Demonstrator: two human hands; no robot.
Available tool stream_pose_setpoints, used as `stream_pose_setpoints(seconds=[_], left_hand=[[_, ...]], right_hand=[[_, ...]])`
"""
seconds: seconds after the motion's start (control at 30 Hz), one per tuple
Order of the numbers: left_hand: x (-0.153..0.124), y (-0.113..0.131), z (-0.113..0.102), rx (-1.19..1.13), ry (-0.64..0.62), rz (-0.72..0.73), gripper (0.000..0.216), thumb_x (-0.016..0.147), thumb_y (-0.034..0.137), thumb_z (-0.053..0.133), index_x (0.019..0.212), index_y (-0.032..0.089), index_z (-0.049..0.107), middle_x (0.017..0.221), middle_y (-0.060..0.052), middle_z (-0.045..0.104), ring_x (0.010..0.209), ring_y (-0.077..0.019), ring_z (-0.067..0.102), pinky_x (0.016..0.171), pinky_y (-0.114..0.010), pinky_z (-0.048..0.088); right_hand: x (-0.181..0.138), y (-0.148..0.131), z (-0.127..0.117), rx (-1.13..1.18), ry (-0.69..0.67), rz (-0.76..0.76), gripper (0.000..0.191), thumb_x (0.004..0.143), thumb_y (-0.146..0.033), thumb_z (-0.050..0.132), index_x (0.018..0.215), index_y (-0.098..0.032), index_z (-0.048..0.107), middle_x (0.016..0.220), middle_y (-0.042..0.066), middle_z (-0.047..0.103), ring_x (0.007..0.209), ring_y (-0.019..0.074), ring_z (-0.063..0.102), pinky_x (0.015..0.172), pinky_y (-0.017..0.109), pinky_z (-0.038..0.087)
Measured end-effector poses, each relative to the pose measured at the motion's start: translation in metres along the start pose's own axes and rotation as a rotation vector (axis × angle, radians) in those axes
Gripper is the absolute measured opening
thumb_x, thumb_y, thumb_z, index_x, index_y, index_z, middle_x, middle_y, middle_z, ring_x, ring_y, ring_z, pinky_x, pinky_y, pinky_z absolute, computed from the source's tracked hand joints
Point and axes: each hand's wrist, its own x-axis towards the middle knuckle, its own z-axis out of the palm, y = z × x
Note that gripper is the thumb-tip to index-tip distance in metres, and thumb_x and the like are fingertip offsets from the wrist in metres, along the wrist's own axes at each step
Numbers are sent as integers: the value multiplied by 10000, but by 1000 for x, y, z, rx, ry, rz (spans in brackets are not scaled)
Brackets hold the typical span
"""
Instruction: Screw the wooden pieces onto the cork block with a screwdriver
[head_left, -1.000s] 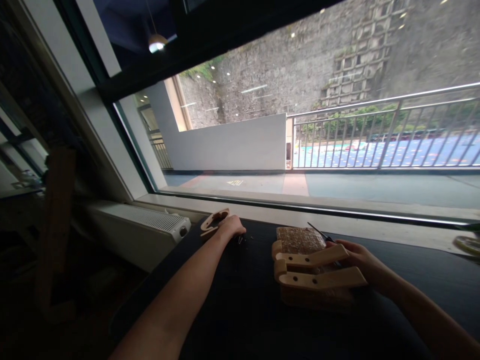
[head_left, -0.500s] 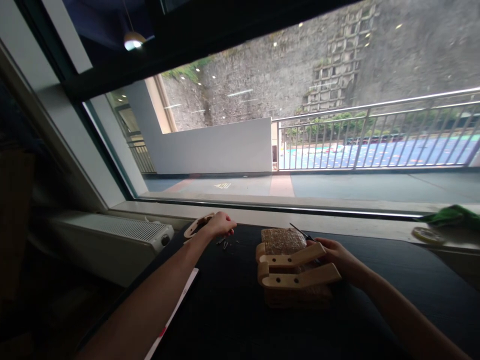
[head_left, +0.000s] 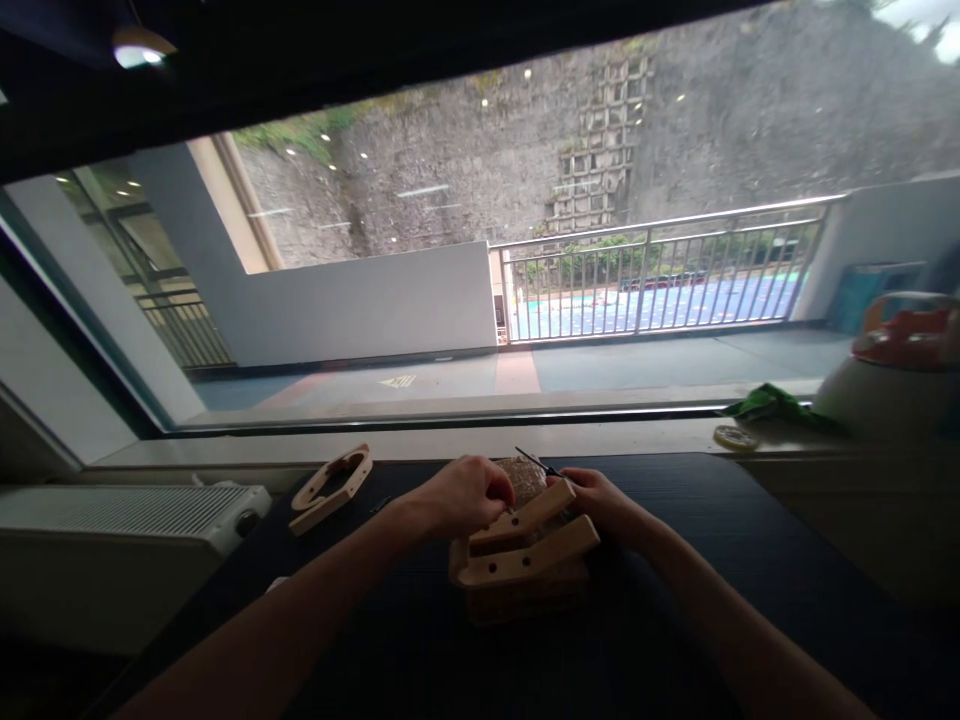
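Note:
My left hand [head_left: 463,497] is closed in a pinch over the far arm of a pale wooden part [head_left: 517,566], near its dark holes. What the fingertips hold, if anything, is hidden. In my right hand [head_left: 604,503] is a screwdriver [head_left: 537,461], its thin shaft pointing up and left. That hand is also against the right ends of the wooden part, which has two parallel bent arms. Beneath the wood lies a brown block in clear wrap [head_left: 523,474], partly covered by my left hand.
On the dark table [head_left: 660,540] a ring-shaped wooden frame [head_left: 330,492] lies at the far left. A white radiator [head_left: 127,525] stands beyond the table's left edge. The sill [head_left: 420,443] carries a tape roll [head_left: 735,437] and a green cloth [head_left: 772,403].
My left hand has moved right, from beside the small metal pieces to the wooden part. My right hand still holds the screwdriver there. The view has turned to the right.

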Motion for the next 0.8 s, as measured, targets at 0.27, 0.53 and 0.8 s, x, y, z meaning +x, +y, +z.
stream_pose_setpoints(seconds=[0.27, 0.53, 0.8], left_hand=[[5, -4, 11, 105, 12, -35, 160, 699, 175, 499, 738, 159, 653, 747, -13, 656, 680, -133, 589, 563, -199, 409], [8, 11, 8, 215, -18, 10, 192, 710, 144, 488, 706, 166, 678, 717, -23, 654, 666, -138, 571, 559, -211, 399], [10, 12, 10, 267, -35, 46, 198, 721, 148, 484, 703, 167, 680, 707, -26, 660, 640, -134, 564, 552, -212, 387]], right_hand=[[2, 4, 1, 23, 0, -5, 358, 687, -478, 643, 732, -128, 579, 573, -35, 490, 518, 72, 411, 494, 211, 321], [0, -1, 2, 7, 10, -7, 339, 721, -467, 608, 747, -131, 573, 570, -41, 474, 521, 71, 411, 493, 208, 320], [0, 1, 2, 13, 15, -21, 318, 708, -447, 617, 711, -133, 560, 562, -42, 482, 513, 68, 421, 482, 201, 309]])
